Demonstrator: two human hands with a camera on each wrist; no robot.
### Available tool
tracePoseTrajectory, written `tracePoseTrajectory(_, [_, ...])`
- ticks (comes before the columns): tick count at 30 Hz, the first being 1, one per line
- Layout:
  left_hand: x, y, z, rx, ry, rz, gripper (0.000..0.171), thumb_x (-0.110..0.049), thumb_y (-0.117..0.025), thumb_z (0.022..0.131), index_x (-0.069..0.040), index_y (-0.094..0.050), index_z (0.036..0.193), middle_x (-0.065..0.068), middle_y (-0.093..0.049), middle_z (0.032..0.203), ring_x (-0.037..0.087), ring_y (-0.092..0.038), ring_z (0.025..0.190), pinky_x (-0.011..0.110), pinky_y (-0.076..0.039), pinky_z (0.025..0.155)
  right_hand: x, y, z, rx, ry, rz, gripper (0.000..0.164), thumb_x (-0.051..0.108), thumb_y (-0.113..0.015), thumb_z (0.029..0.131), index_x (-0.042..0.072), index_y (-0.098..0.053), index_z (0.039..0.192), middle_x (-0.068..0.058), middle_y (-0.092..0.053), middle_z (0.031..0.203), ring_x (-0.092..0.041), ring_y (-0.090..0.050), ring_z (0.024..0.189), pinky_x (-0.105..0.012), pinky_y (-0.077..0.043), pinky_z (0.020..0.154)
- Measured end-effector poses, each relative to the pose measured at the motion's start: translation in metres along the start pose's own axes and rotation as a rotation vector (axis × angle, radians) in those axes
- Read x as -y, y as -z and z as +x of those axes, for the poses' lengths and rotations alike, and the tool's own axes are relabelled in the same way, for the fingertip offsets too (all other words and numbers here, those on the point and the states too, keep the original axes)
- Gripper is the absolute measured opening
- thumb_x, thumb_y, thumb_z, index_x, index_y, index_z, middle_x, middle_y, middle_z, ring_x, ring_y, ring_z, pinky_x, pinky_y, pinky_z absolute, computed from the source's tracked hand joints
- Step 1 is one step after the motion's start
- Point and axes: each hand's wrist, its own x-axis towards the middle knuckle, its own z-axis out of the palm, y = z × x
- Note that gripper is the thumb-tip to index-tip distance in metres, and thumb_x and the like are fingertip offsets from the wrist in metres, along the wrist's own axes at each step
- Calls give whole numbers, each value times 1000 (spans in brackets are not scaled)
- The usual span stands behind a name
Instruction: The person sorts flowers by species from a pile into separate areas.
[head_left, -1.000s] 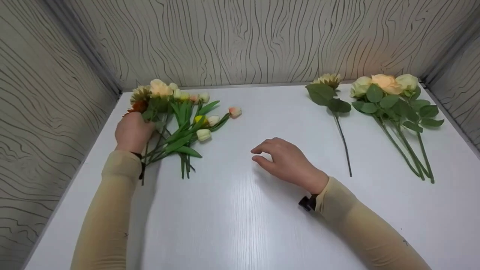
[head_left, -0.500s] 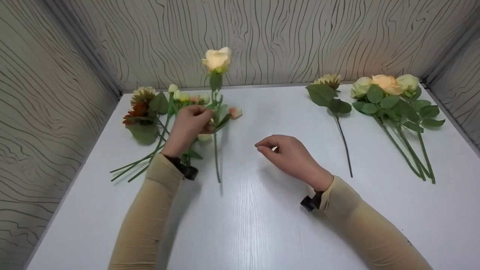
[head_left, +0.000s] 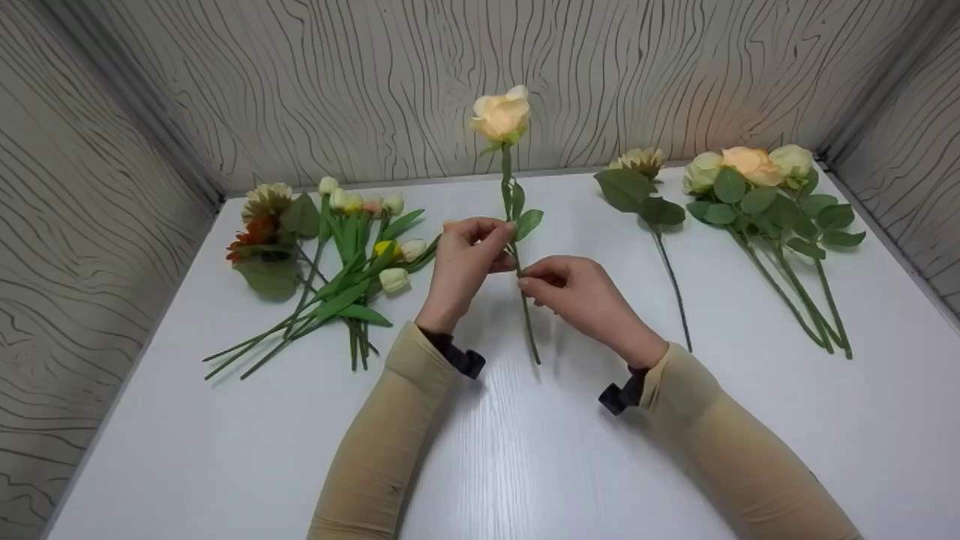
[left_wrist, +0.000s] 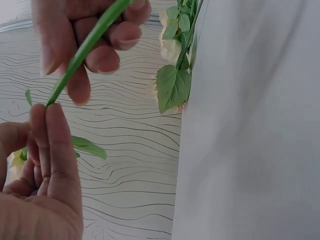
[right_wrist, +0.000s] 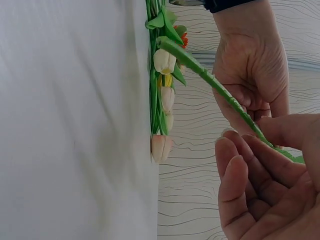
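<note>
A peach rose (head_left: pixel 501 116) stands nearly upright over the middle of the table, its stem's lower end close above the surface. My left hand (head_left: pixel 469 259) pinches the stem below the leaves. Just under it, the thumb and forefinger of my right hand (head_left: pixel 589 304) meet on the same stem. The left wrist view shows the green stem (left_wrist: pixel 82 52) crossing between both hands, the left hand (left_wrist: pixel 50 180) at lower left. In the right wrist view the stem (right_wrist: pixel 210 77) slants down to the right hand's (right_wrist: pixel 275 185) thumb, its other fingers loosely bent.
Several tulips (head_left: pixel 394 280) lie in a crossed pile at the left, beside an orange-red flower (head_left: pixel 255 234) and a cream one (head_left: pixel 268 201). On the right are a single cream flower (head_left: pixel 639 161) and a group of roses (head_left: pixel 750 165). Patterned panels (head_left: pixel 360 82) enclose the white table (head_left: pixel 247 465).
My left hand has taken the peach rose from the left pile and carried it rightward to the middle. My right hand, first holding nothing, now meets its stem.
</note>
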Motion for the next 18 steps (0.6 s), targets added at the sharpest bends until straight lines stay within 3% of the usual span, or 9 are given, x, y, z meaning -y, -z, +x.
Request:
tracePoseTrajectory(6, [1,-4,-1,-8,-28,-37,20,-22,-73,98,-3,-72,105,13,-64,94,21,-70,73,39,-62,77,-5,0,3,8,-16,53,22,28,-72,97,10,-76,110,-4,-73,93,-30,-67,85,-36,-55,68])
tracePoseTrajectory(10, [0,-4,-2,10,-30,-38,20,-20,-74,97,-4,-71,109,14,-63,101,24,-70,79,38,-61,80,-8,0,4,-1,-7,68,22,25,-72,98,7,-75,110,-6,-72,92,-37,-67,87,-42,-58,71])
tracePoseTrajectory(13, [0,-3,-4,41,-6,-24,23,-17,-74,96,-5,-69,115,14,-63,108,25,-70,86,38,-61,81,-9,0,5,-1,-11,74,24,24,-70,98,4,-74,111,-7,-72,92,-36,-67,86,-47,-59,74])
tracePoseTrajectory(18, [-1,-1,-7,80,48,-10,30,-14,-74,95,-9,-64,123,15,-67,109,28,-71,89,38,-61,82,-8,-2,5,3,-17,87,22,22,-70,98,4,-74,111,-8,-72,93,-28,-68,82,-44,-59,73])
